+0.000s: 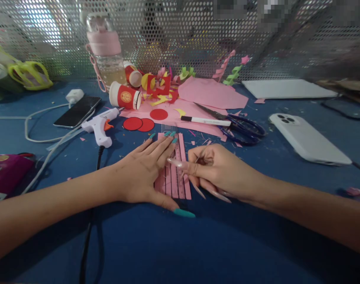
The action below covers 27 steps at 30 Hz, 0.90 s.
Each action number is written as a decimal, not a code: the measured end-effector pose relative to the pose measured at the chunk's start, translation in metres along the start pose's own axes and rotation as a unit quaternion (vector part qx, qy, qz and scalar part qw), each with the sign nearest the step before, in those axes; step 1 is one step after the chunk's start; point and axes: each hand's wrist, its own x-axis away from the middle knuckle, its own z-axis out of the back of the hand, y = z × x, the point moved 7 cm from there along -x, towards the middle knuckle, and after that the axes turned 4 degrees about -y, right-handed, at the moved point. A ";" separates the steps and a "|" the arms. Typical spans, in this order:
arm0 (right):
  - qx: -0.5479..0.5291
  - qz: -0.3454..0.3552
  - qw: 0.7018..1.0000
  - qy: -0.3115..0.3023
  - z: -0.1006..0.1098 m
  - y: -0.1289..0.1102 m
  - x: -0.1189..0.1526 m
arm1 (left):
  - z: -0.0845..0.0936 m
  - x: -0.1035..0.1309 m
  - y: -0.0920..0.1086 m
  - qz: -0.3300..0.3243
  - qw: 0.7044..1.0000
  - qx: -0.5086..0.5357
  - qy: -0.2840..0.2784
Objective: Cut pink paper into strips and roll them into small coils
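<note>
My left hand [147, 169] lies flat with its fingers apart on a clear ruler [168, 128] and a pink paper piece [175, 189] marked with dark lines. Just to the right, my right hand [218, 169] pinches a small thin blade-like thing, partly hidden by the fingers, above the paper's right side. Beyond the hands lie a black-and-white marker [206, 121] and scissors [245, 128] with dark blue handles. Red paper circles [133, 123] rest behind my left hand.
A white glue gun [100, 126], a dark phone [77, 112] and cables lie left. Behind stand a bottle [105, 55] and a tipped paper cup [125, 96], beside pink paper sheets [212, 93]. A white phone [308, 138] is at right. A perforated metal panel [168, 39] closes the back.
</note>
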 end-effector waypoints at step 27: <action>-0.022 0.112 0.987 0.113 0.042 -0.015 -0.035 | 0.005 0.002 0.004 -0.013 1.000 -0.013 0.008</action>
